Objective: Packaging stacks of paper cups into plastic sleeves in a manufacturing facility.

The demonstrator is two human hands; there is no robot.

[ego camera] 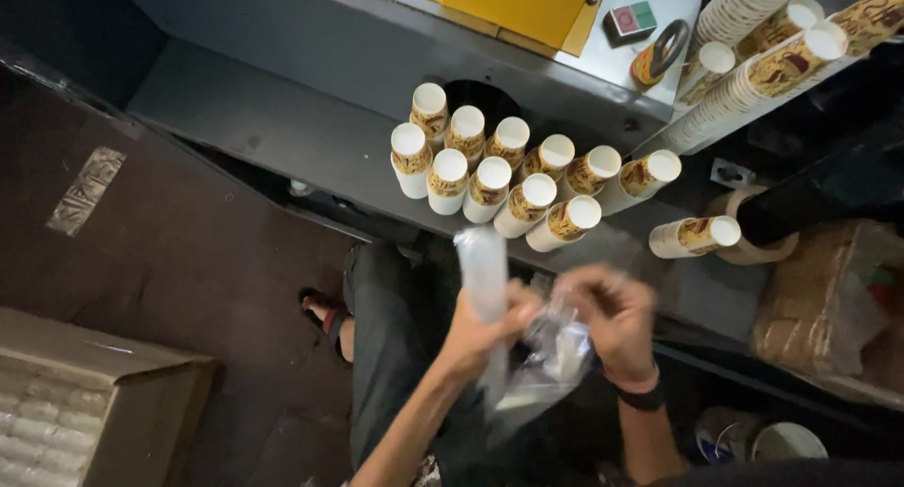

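Head view: looking down at two hands working a clear plastic bag over the lap, in front of a grey metal shelf.
Plastic bag: the clear plastic bag (537, 365) hangs between both hands, crumpled and blurred; a long clear sleeve (485, 270) stands up from it.
Left hand: the left hand (480, 332) is closed around the sleeve and the bag's edge.
Right hand: the right hand (612, 317) pinches the bag's other edge with bent fingers; a dark band sits on its wrist.
Doing it well: in my judgement, keeping both edges pulled apart evenly holds the mouth wide, so the thin film neither folds in nor slips.
Cup stacks: stacks of white paper cups (499, 171) with brown and yellow print lie in a cluster on the shelf (282, 129), mouths toward the camera; one stack (697, 235) lies apart to the right.
More cups: longer stacks (772, 44) lean at top right.
Yellow panel: a flat yellow panel (518, 7) at top centre, beside a small red-and-green switch (631, 20).
Cardboard box: an open brown box (85, 402) at lower left.
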